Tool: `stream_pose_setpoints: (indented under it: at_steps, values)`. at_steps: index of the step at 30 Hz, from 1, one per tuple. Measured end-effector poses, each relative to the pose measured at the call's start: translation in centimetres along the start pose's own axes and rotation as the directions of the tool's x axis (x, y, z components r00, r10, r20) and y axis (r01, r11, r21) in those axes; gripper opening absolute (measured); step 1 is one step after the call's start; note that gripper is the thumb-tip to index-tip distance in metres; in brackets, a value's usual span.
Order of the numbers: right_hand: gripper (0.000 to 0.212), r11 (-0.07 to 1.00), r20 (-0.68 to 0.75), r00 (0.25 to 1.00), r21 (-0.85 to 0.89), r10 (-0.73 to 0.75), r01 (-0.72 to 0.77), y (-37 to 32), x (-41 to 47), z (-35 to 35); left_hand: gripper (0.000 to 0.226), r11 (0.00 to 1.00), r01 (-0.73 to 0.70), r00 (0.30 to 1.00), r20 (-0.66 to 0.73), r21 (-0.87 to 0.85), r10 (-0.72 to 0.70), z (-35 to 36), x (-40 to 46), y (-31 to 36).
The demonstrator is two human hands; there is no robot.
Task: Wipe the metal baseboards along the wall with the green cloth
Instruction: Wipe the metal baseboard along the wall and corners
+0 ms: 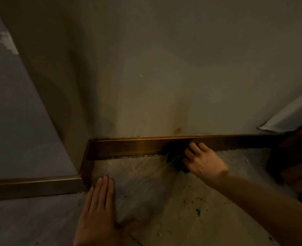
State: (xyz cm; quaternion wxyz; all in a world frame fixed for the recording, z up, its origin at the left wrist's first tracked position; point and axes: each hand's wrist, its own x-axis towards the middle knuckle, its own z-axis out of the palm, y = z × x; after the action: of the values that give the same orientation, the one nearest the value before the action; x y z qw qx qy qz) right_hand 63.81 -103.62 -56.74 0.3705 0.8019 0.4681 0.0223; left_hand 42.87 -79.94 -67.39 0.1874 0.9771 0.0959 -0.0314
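A bronze-coloured metal baseboard [129, 147] runs along the foot of the beige wall, turns at a corner on the left and continues as a second strip [35, 186]. My right hand [202, 159] presses a dark green cloth [173, 157] against the baseboard right of its middle; the hand covers most of the cloth and loose green threads hang at its left edge. My left hand [98, 210] lies flat on the floor with fingers together, just in front of the corner, holding nothing.
Dusty grey floor [155, 183] with crumbs and a small green speck [198, 211]. Dark wooden furniture [299, 157] stands at the right with a white sheet [288, 116] hanging over it. A grey wall panel [13, 121] fills the left.
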Motion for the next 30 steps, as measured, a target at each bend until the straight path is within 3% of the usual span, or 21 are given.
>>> stream_pose_setpoints:
  at_steps: [7, 11, 15, 18, 23, 30]
  values:
    - [0.049, 0.966, -0.138, 0.99, 0.26, 0.021, 0.016, -3.3, 1.8, -3.4, 0.137, 0.999, 0.002, 1.0, 0.001, -0.047, -0.002, -0.1, 0.3, -0.1]
    - [0.044, 0.927, -0.19, 0.981, 0.373, 0.041, 0.033, -5.3, 4.4, -4.9, 0.132, 0.999, 0.001, 1.0, 0.017, 0.044, -0.002, 0.5, 0.1, -0.4]
    - [0.036, 0.957, -0.296, 0.954, 0.259, -0.052, 0.133, -7.4, 7.5, -6.2, 0.127, 0.999, 0.006, 1.0, 0.008, 0.048, -0.007, 1.8, 0.3, -0.9]
    - [0.045, 0.977, -0.357, 0.93, 0.151, -0.089, 0.152, -9.9, 9.8, -7.0, 0.129, 0.998, 0.027, 1.0, -0.006, 0.056, -0.027, 2.3, 0.3, -1.1]
    - [0.054, 0.982, -0.401, 0.912, 0.123, -0.085, 0.146, -12.2, 12.3, -7.3, 0.132, 0.995, 0.045, 0.999, -0.033, 0.089, -0.042, 2.3, 0.4, -0.9]
    - [0.031, 0.981, -0.42, 0.903, 0.124, -0.087, 0.153, -12.1, 13.1, -5.8, 0.129, 0.997, 0.023, 0.998, -0.062, 0.075, -0.018, 2.2, 0.3, -0.9]
